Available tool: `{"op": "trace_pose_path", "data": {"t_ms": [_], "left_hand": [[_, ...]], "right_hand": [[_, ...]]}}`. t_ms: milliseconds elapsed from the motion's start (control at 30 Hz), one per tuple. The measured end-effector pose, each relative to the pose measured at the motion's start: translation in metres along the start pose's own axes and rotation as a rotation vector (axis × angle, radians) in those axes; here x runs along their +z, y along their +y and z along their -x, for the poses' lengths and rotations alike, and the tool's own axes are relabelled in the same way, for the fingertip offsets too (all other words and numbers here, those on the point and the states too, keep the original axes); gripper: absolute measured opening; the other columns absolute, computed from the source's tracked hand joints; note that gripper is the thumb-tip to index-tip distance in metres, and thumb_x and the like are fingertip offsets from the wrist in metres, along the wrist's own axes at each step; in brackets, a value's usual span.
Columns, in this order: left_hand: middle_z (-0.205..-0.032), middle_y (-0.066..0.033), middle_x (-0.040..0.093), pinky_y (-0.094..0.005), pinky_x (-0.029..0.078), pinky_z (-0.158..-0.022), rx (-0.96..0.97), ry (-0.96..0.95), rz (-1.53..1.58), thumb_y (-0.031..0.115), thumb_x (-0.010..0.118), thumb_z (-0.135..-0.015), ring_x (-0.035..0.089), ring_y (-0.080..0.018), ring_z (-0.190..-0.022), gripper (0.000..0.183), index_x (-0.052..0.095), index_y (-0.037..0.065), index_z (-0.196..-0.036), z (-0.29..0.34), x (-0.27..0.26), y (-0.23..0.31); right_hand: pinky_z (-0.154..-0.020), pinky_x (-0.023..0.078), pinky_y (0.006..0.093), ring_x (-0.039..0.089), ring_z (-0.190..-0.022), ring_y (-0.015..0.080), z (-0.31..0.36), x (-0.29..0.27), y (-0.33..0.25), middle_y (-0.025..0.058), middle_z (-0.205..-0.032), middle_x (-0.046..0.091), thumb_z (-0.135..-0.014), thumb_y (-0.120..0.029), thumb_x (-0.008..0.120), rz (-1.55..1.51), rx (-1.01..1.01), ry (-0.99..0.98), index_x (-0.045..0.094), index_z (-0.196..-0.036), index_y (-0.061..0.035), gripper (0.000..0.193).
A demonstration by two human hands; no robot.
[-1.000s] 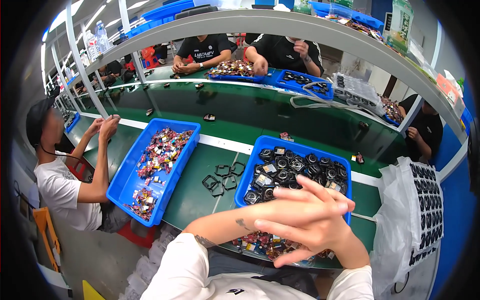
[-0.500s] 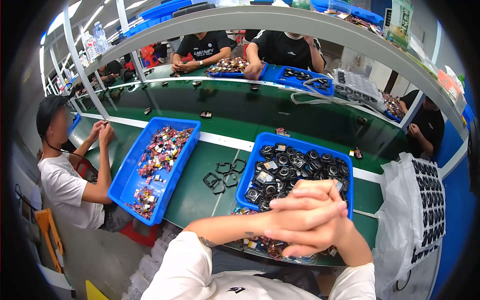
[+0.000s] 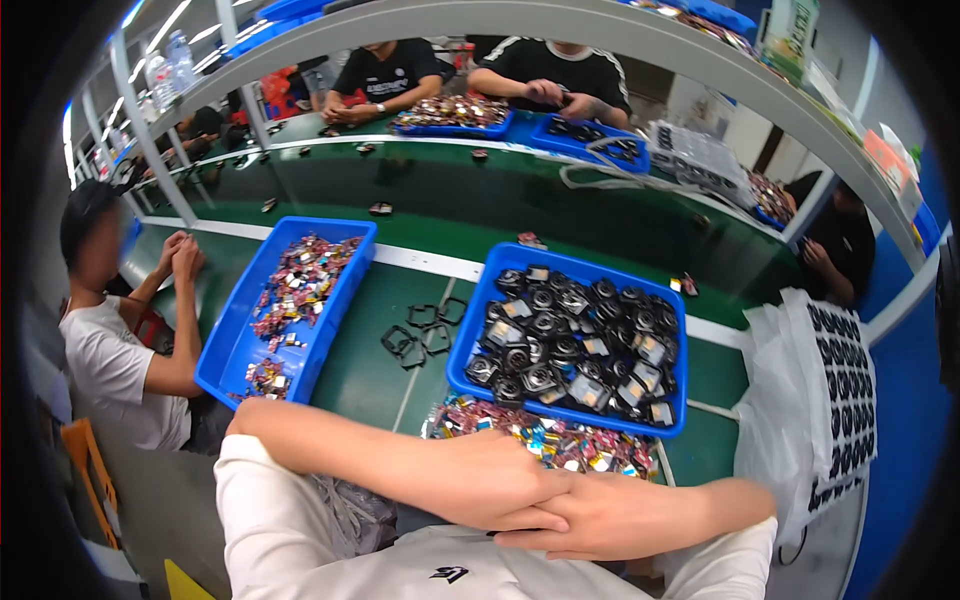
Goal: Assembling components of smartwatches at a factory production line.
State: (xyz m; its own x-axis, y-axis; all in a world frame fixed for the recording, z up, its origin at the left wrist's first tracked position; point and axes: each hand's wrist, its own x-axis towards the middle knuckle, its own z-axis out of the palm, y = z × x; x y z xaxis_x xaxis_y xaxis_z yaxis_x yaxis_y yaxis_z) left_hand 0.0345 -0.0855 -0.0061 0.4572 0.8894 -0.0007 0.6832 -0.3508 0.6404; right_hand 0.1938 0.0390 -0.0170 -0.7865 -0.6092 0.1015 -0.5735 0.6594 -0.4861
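Your left hand [image 3: 490,492] and right hand [image 3: 610,515] lay clasped together low against your white shirt, fingers [image 3: 535,520] interlaced and grasping nothing but each other. Just beyond them, at the near edge of the green bench [image 3: 370,370], sat a heap of small colourful parts [image 3: 545,440]. Behind the heap stood a blue bin [image 3: 480,300] filled with black round parts [image 3: 570,340]. To its left a few black frames [image 3: 415,335] lay on the bare bench, and farther left a second blue bin [image 3: 225,350] held more colourful parts. At your right hung a clear bag [image 3: 780,400] beside a tray of black pieces [image 3: 845,390]. A person in a white shirt [image 3: 100,370] sat at your left with hands together. Across the bench, other people in black shirts [image 3: 555,70] worked over blue bins under a curved grey shelf [image 3: 600,30].
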Motion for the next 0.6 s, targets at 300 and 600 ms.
{"op": "trace_pose_path", "data": {"t_ms": [300,600], "left_hand": [[-0.051,-0.0153,0.053,-0.0439,0.044,-0.039,-0.048,0.078,-0.052,0.037,0.054,-0.09,0.053,-0.0352,-0.041,0.038,0.052,-0.001,-0.091,0.024,0.031,0.005],[-0.051,-0.0124,0.053,-0.0424,0.041,-0.037,-0.022,0.02,-0.076,0.033,0.058,-0.087,0.054,-0.0328,-0.041,0.034,0.05,0.001,-0.086,0.025,0.047,-0.004]], "right_hand": [[-0.064,0.041,0.031,0.052,-0.072,0.0205,-0.001,0.028,-0.005,0.007,-0.087,0.05,-0.083,-0.018,0.053,0.41,-0.017,0.113,0.06,-0.092,-0.0115,0.013],[-0.078,0.043,0.0434,0.05,-0.08,0.0234,0.006,0.043,-0.008,0.0035,-0.087,0.048,-0.085,-0.02,0.054,0.406,-0.015,0.114,0.06,-0.085,-0.0113,0.011]]}}
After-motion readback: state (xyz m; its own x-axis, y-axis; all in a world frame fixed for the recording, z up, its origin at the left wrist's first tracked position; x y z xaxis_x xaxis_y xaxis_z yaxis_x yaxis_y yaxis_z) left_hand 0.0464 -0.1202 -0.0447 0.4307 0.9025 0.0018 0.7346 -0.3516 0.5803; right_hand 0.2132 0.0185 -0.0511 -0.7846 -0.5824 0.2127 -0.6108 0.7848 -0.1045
